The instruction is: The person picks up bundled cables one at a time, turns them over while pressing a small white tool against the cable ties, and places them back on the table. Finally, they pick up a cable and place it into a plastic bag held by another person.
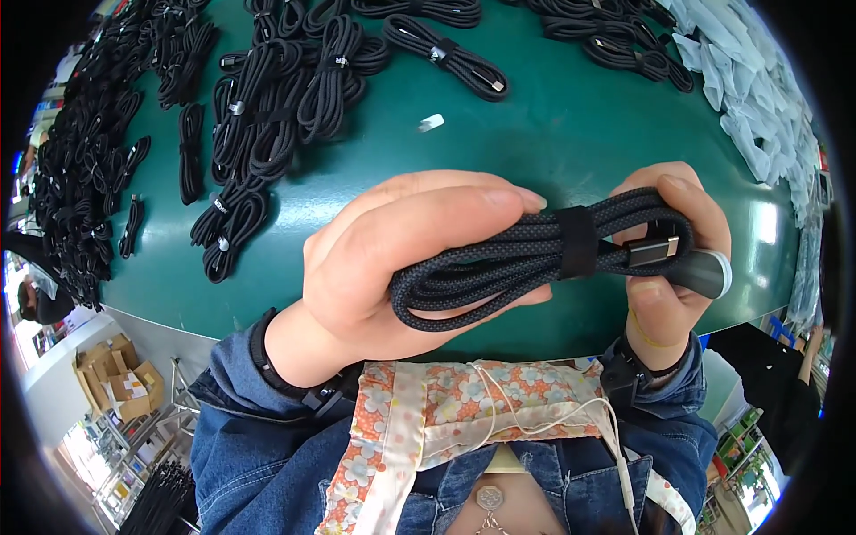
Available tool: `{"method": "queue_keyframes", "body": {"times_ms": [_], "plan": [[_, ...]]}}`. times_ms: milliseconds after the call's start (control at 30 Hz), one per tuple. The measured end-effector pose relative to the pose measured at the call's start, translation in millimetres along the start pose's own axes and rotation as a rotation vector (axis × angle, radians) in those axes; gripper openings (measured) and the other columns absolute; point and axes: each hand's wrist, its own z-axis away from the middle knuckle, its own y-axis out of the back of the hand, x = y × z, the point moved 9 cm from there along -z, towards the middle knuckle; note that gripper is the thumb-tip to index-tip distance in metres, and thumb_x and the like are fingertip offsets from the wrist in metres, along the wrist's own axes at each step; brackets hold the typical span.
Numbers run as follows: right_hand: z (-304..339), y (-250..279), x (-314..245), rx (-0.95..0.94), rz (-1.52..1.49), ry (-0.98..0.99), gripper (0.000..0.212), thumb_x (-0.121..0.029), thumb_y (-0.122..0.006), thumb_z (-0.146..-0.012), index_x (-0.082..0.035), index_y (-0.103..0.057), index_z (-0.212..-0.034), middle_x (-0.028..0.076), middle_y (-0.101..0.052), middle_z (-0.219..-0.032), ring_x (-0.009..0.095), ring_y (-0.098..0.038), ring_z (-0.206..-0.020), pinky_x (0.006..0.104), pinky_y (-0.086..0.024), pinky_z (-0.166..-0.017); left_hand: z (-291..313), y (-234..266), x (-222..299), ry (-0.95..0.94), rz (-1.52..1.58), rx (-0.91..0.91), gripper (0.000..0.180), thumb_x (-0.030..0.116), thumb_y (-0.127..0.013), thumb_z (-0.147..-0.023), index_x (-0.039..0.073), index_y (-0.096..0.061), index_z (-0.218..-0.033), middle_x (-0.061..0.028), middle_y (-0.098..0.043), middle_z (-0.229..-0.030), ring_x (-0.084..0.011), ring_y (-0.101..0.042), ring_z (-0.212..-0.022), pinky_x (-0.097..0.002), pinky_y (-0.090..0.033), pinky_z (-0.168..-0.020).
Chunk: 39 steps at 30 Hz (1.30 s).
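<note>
A coiled black braided cable (499,267), bound in the middle by a black strap, is held level in front of me above the green table (571,134). My left hand (392,259) wraps around its left half, fingers over the top. My right hand (669,267) grips its right end, where a metal plug and a grey connector body stick out between the fingers. Both wrists wear black bands and denim sleeves.
Many bundled black cables (267,116) lie over the table's left and far side. A stack of clear plastic bags (749,98) runs along the right edge. A small white scrap (431,123) lies mid-table. Cardboard boxes (111,374) sit on the floor at lower left.
</note>
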Motion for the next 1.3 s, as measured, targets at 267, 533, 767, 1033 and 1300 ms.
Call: {"method": "queue_keyframes", "body": {"times_ms": [267, 533, 767, 1033, 1300], "plan": [[-1, 2, -1, 0.003, 0.020, 0.017, 0.053, -0.011, -0.067, -0.058, 0.010, -0.048, -0.103, 0.018, -0.051, -0.093, 0.019, -0.051, -0.080, 0.0248, -0.040, -0.069, 0, 0, 1, -0.013, 0.015, 0.011, 0.065, 0.004, -0.075, -0.056, 0.002, -0.039, -0.110, -0.0213, -0.053, -0.092, -0.0281, -0.057, -0.083, -0.0343, -0.050, -0.070], [0, -1, -5, 0.021, 0.164, 0.044, 0.057, -0.031, -0.063, -0.067, 0.000, -0.045, -0.111, 0.016, -0.050, -0.087, 0.015, -0.047, -0.068, 0.0225, -0.039, -0.057, 0, -2, 2, -0.029, -0.003, -0.003, 0.062, 0.003, -0.076, -0.055, 0.001, -0.041, -0.106, -0.0211, -0.055, -0.091, -0.0278, -0.057, -0.083, -0.0339, -0.049, -0.069], [1, 2, 2, -0.007, -0.005, -0.004, 0.057, -0.017, -0.068, -0.060, 0.010, -0.047, -0.106, 0.015, -0.051, -0.090, 0.018, -0.050, -0.079, 0.0244, -0.040, -0.069, 0, -1, 3, 0.011, -0.016, -0.025, 0.060, 0.005, -0.077, -0.055, -0.001, -0.042, -0.104, -0.0208, -0.055, -0.091, -0.0269, -0.057, -0.082, -0.0324, -0.049, -0.069], [0, 3, 9, 0.105, -0.054, -0.119, 0.048, -0.017, -0.069, -0.058, 0.009, -0.051, -0.094, 0.013, -0.052, -0.084, 0.015, -0.050, -0.074, 0.0233, -0.038, -0.060, 2, 1, -3, 0.031, -0.036, -0.018, 0.057, 0.014, -0.075, -0.060, -0.001, -0.043, -0.105, -0.0187, -0.056, -0.092, -0.0252, -0.058, -0.080, -0.0325, -0.048, -0.070], [14, -45, 28, -0.729, 0.102, -0.542, 0.030, -0.016, -0.066, -0.062, 0.004, -0.055, -0.080, 0.008, -0.054, -0.072, 0.009, -0.043, -0.049, 0.0212, -0.032, -0.047, -4, 26, -19, 0.027, 0.252, 0.126, 0.048, 0.028, -0.061, -0.075, -0.006, -0.046, -0.105, -0.0135, -0.059, -0.081, -0.0212, -0.057, -0.076, -0.0323, -0.045, -0.070]]}}
